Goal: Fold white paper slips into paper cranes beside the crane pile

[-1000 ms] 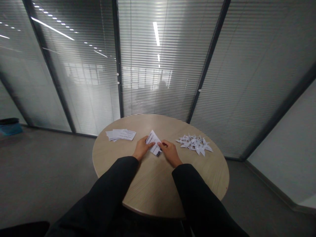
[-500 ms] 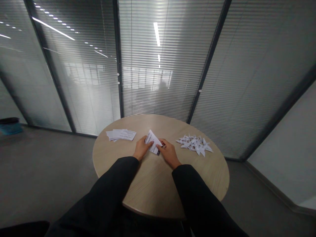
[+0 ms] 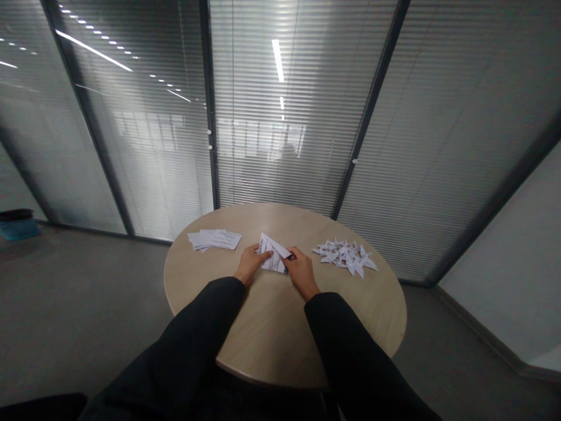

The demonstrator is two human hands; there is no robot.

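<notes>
Between my hands, over the middle of the round table, is a printed sheet of paper (image 3: 272,262) with a folded flap along its upper right side. My left hand (image 3: 251,262) grips its left edge, thumb lying on the printed face and fingers behind. On the right, my right hand (image 3: 301,270) pinches the corner where the flap ends; its fingertips are partly hidden by the paper. Off to the left lies a small stack of printed paper sheets (image 3: 215,238). To the right is a heap of folded white paper pieces (image 3: 346,256) with pointed tips.
The round wooden table (image 3: 272,327) stands close to a glass partition with blinds (image 3: 280,164). A blue bin with a dark rim (image 3: 18,227) sits on the floor at far left. A white wall (image 3: 512,257) rises on the right.
The paper has turned slightly between my hands and its flap has lifted, showing more of the printed face. Both hands keep hold of it; the stack and the heap are unchanged.
</notes>
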